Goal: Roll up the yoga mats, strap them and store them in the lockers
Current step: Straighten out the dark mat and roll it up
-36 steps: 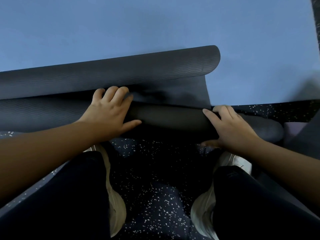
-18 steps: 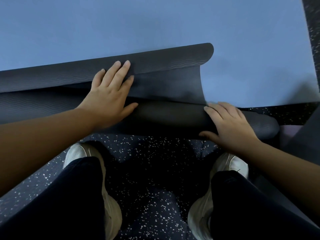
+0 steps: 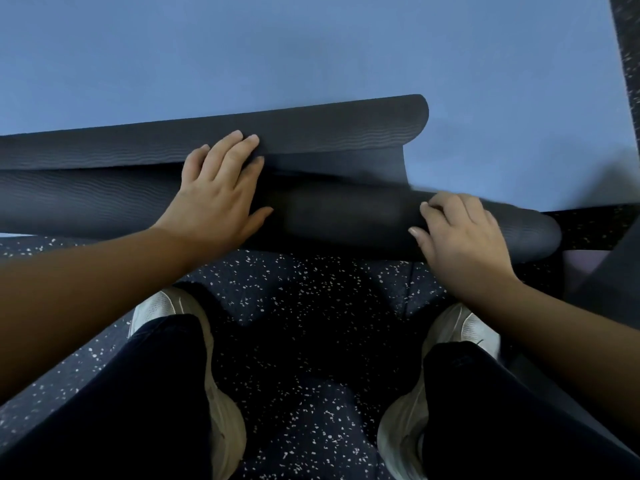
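Observation:
A yoga mat, blue on top point(image 3: 311, 46) and dark grey underneath, lies spread out ahead of me. Its near end is wound into a dark roll point(image 3: 346, 216) that runs left to right on the floor. Just beyond the roll, a dark curled flap of mat point(image 3: 329, 133) arches over. My left hand point(image 3: 218, 199) lies flat on the roll, its straight fingers reaching onto the flap. My right hand point(image 3: 460, 233) grips the roll near its right end with bent fingers.
I crouch on a dark speckled floor point(image 3: 311, 306), with my white shoes point(image 3: 156, 306) point(image 3: 464, 327) and dark trousers below the roll. At the right edge sits a dark slanted object point(image 3: 609, 271) with a purple patch point(image 3: 581, 265) beside it.
My left hand has slid forward from the roll's near side, its fingers now straight and on the curled flap. My right hand's fingers have bent more over the roll.

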Demonstrator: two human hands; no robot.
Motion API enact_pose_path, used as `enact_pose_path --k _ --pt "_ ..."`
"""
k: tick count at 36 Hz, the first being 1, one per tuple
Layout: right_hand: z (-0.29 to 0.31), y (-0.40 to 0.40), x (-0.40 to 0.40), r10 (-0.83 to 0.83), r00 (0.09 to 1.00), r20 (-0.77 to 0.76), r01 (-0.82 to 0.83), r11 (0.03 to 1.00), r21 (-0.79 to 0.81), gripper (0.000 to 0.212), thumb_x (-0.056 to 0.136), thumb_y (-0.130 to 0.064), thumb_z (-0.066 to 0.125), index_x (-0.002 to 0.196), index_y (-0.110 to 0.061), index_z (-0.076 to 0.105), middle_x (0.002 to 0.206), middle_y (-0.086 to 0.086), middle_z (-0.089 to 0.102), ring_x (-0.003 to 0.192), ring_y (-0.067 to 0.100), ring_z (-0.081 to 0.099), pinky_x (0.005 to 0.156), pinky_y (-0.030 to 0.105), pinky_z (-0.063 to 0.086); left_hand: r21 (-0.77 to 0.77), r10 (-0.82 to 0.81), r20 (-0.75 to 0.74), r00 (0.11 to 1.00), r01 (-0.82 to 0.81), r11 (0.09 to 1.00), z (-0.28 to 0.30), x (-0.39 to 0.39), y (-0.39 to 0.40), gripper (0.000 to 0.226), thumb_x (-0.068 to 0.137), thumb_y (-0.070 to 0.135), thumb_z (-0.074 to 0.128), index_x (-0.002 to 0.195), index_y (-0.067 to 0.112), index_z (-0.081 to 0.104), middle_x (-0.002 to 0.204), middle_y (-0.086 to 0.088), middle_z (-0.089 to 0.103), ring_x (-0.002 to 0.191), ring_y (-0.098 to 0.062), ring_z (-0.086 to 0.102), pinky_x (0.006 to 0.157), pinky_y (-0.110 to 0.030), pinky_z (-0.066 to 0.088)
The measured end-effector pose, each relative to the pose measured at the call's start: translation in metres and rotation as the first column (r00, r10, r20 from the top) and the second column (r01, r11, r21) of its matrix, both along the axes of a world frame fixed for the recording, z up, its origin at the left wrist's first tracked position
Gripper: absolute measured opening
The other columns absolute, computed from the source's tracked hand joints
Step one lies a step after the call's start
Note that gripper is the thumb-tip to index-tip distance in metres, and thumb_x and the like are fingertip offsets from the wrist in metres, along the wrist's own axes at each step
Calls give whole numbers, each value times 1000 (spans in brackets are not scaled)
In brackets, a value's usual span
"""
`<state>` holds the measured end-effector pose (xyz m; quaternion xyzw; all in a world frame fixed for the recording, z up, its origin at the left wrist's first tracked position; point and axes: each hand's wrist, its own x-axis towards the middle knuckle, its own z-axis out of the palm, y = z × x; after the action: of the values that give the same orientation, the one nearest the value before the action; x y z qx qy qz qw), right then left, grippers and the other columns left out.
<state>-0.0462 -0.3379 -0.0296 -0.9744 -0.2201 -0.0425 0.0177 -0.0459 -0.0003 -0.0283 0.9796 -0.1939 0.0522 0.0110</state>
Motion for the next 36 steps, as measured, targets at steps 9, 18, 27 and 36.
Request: enact_pose_path --k 9,18,27,36 --pt "1 0 1 -38 995 -94 35 999 -34 59 86 -39 48 126 3 57 115 19 59 104 33 49 72 43 53 -32 -91 -6 996 90 995 1 11 -6 41 91 32 42 120 12 63 142 -23 43 137 -45 32 102 -68 28" --pt "1 -2 3 -24 973 -229 9 998 -69 79 62 -21 87 127 9 52 134 29 51 124 46 49 97 56 46 184 -96 -66 993 106 977 6 44 -29 53 94 18 51 145 17 41 160 -18 10 148 -36 10 111 -65 15" --pt "5 -5 12 -39 991 -124 29 996 -87 83 63 -33 86 131 0 53 122 22 56 107 33 41 81 49 48 153 -77 -23 997 80 985 5 53 -38 54 95 19 54 143 0 38 157 -16 24 143 -32 27 110 -58 26" --pt "7 -6 26 -86 987 -137 83 996 -25 68 77 -32 76 130 3 51 127 21 56 117 38 48 91 50 48 -75 -203 15 979 204 976 11 43 -25 34 89 25 51 111 4 68 125 -13 62 123 -34 52 98 -60 39"
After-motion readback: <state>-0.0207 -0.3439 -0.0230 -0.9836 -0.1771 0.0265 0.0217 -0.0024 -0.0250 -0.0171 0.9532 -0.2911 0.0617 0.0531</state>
